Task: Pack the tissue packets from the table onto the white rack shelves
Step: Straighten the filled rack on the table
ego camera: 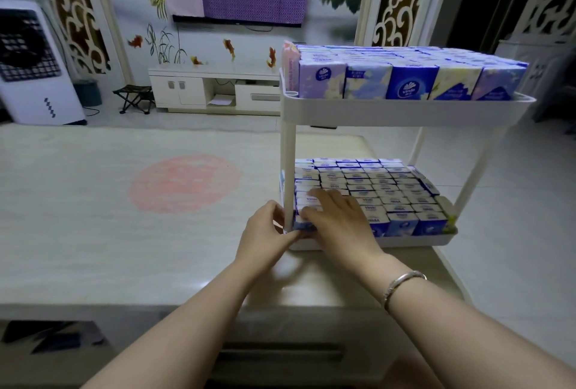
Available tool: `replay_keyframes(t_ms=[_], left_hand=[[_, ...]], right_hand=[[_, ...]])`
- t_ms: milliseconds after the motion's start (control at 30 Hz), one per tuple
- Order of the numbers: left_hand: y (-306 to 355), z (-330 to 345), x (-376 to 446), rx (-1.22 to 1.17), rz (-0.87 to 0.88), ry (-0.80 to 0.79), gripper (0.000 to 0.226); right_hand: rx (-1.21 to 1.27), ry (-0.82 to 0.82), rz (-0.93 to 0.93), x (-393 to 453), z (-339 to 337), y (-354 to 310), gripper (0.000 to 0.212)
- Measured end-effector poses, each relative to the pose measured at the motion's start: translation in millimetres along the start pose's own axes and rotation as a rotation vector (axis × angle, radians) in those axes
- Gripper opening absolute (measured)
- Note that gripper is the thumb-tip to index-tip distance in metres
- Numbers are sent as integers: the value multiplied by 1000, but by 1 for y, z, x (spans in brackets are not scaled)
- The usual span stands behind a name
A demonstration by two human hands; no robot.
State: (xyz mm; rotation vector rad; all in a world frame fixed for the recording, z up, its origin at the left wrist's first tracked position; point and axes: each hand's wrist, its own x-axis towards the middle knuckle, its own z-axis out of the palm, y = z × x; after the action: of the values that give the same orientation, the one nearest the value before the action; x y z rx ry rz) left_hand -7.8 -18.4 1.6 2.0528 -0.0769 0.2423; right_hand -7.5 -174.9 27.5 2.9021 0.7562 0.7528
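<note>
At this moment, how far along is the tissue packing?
Nearly done. The top shelf is full of tissue packets, and the bottom shelf looks almost full. Both hands, left hand and right hand, are working a last packet into the near-left corner. No loose packets show on the table.

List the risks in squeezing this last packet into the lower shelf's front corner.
1. The lower shelf looks packed tight; forcing the corner packet could crumple it or push neighbouring packets up.
2. The left hand and right hand work around the rack's front post; a shove might shift the rack, which stands near the table's right edge.
</note>
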Motion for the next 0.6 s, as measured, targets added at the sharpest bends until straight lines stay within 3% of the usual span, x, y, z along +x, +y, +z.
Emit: replay_keyframes(t_ms=[167,333,400,467,600], left_hand=[[2,3,-1,37,-1,19,36],[8,6,-14,84,-26,22,49],[9,7,-20,96,-70,-5,64],[10,9,-23,87,-80,-21,65],[9,20,-24,69,-78,13,54]], right_hand=[[-26,-56,41,-22,6,10,71],[67,-33,95,-37,-7,15,78],[111,14,216,-51,-13,25,69],[99,44,386,-66,-17,38,63],[269,113,891,-86,-18,70,82]])
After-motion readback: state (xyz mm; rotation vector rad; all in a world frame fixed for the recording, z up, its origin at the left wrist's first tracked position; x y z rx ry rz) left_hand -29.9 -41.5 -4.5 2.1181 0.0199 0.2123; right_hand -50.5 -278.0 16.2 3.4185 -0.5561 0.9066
